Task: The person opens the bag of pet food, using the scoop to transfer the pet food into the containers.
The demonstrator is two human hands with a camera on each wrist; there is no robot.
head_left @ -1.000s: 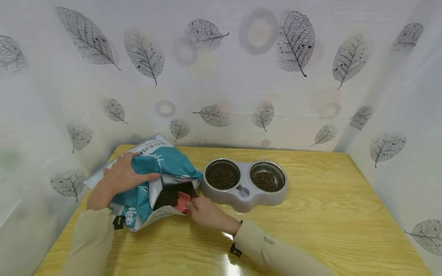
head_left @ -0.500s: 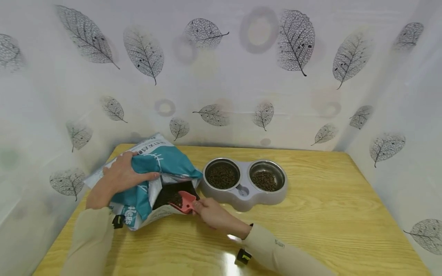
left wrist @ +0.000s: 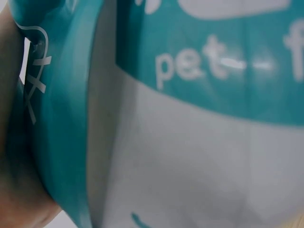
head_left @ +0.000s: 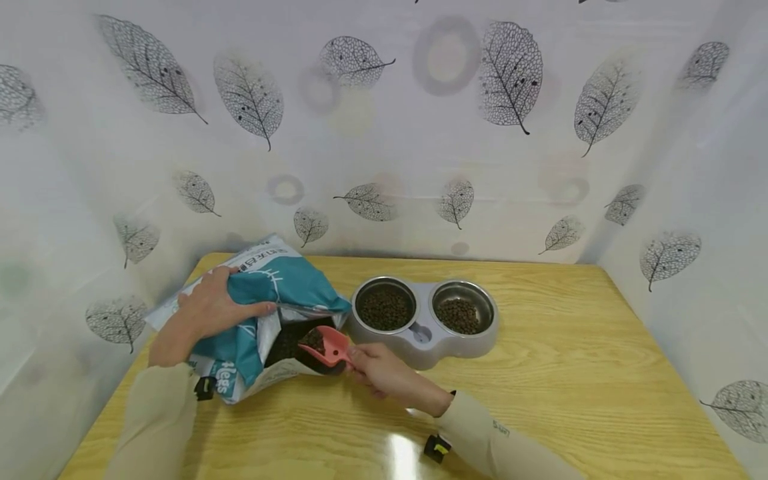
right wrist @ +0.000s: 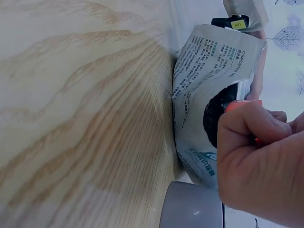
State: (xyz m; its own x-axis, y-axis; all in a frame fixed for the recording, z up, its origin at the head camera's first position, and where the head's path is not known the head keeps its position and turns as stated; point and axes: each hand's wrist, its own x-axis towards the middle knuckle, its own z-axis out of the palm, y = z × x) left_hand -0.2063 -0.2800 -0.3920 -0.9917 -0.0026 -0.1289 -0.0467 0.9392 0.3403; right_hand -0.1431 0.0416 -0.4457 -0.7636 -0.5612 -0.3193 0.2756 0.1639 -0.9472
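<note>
In the head view, my right hand grips the handle of a pink scoop, which carries brown kibble at the mouth of a pet food bag. The teal and white bag lies on its side with its opening facing right, dark kibble inside. My left hand grips the bag's folded upper part, thumb along the top; some fingertips are hidden. In the left wrist view the bag's printed side fills most of the picture. From the right wrist, my curled fingers close round the scoop, mostly hidden.
To the right of the bag stands a grey double feeder with two steel bowls. Its left bowl holds more kibble than its right bowl. All rests on a wooden table, backed by a leaf-patterned curtain.
My right hand has drawn the scoop rightward from inside the bag to its mouth, and the scoop now shows more fully with kibble in it. My left hand and the bag stay still.
</note>
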